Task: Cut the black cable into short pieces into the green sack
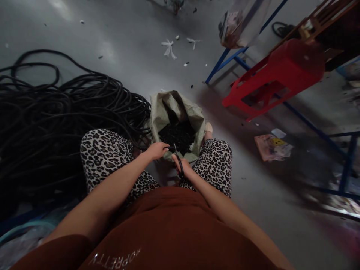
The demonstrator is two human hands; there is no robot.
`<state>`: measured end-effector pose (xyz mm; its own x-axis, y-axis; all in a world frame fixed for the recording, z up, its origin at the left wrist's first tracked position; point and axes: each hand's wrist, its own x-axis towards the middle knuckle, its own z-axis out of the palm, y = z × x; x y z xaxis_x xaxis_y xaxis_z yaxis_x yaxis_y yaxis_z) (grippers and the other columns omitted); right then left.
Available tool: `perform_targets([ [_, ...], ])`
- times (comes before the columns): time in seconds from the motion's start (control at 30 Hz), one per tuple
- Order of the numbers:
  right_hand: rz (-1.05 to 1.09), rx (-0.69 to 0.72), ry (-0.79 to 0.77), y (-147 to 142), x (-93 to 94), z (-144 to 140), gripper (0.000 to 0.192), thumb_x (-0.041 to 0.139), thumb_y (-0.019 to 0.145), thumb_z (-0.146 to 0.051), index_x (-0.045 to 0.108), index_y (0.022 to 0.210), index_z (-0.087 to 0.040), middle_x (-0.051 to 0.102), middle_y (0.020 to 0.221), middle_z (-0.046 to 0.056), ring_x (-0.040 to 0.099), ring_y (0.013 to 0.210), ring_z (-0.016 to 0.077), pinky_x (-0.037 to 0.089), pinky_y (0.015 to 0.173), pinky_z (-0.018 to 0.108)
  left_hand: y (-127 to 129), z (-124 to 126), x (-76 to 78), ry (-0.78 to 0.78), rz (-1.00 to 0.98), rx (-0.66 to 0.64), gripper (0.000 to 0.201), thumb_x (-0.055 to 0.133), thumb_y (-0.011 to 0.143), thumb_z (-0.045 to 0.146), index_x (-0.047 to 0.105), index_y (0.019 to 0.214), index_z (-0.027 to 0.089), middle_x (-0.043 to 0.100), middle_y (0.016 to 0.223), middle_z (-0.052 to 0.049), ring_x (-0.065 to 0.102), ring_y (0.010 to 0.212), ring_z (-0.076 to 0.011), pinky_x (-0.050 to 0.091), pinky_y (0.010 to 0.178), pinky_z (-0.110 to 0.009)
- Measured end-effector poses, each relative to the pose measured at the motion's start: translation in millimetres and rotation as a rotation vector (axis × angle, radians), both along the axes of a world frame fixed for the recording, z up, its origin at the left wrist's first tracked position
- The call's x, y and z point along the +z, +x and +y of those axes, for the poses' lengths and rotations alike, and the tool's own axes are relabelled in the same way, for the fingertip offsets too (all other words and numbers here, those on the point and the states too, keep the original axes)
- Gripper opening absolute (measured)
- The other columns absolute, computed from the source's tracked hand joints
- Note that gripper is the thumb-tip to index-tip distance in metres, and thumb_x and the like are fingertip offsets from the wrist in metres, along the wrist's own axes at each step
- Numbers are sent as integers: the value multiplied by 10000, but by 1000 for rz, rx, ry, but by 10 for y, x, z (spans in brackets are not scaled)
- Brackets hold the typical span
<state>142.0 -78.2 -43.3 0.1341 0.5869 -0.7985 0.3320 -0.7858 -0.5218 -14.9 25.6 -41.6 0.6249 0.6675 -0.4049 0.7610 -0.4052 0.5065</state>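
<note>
A pair of scissors (177, 161) is gripped by the right hand (181, 167), blades pointed up toward the mouth of an open woven sack (194, 120) set on the floor between the knees. The end of a black hose (140, 144) is pinched by the left hand (155, 150), just beside the blades. Black cut pieces (177, 137) are seen inside the sack. A large heap of the same hose is piled at the left, and a red stool (281, 73) is tipped at the right

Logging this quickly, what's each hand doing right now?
Left hand: closed on the black hose end.
Right hand: closed on scissors over the sack.
</note>
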Motion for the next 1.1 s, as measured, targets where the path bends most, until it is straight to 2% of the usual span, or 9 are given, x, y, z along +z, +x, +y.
perform_targets([
  [0.17, -35, 1, 2, 43, -10, 17, 534, 429, 891, -592, 531, 583, -168, 462, 402, 2, 497, 347, 141, 389, 362, 227, -43, 27, 9, 61, 3, 34, 354, 482, 887, 308, 618, 1203, 223, 664, 1198, -56, 600, 1099, -211, 460, 928, -291],
  [0.37, -39, -52, -30, 76, -22, 26, 504, 457, 885, -583, 558, 623, -165, 468, 394, 3, 482, 341, 137, 384, 356, 220, -74, 61, 39, 74, 39, 37, 307, 480, 881, 263, 644, 1139, 240, 688, 1142, -34, 614, 1069, -196, 461, 909, -270],
  [0.77, -65, 23, -31, 81, -66, -4, 528, 437, 895, -576, 534, 577, -166, 456, 428, 4, 479, 348, 127, 369, 354, 214, -68, 48, 37, 91, 114, 5, 321, 466, 887, 292, 659, 1140, 251, 701, 1088, -53, 636, 1011, -212, 474, 857, -276],
  [0.93, -29, -54, -33, 96, -86, -11, 525, 442, 887, -591, 534, 586, -171, 450, 409, -5, 461, 331, 114, 357, 337, 202, -58, 42, 66, 77, 129, 25, 319, 458, 891, 306, 664, 1126, 242, 708, 1055, -64, 647, 975, -220, 482, 811, -279],
  [1.1, 26, -165, -61, 83, -18, 27, 510, 467, 879, -592, 518, 613, -160, 476, 425, -3, 477, 320, 108, 355, 312, 191, -57, 53, 74, 72, 88, 71, 307, 465, 889, 306, 666, 1111, 240, 710, 1049, -59, 648, 964, -218, 479, 813, -280],
])
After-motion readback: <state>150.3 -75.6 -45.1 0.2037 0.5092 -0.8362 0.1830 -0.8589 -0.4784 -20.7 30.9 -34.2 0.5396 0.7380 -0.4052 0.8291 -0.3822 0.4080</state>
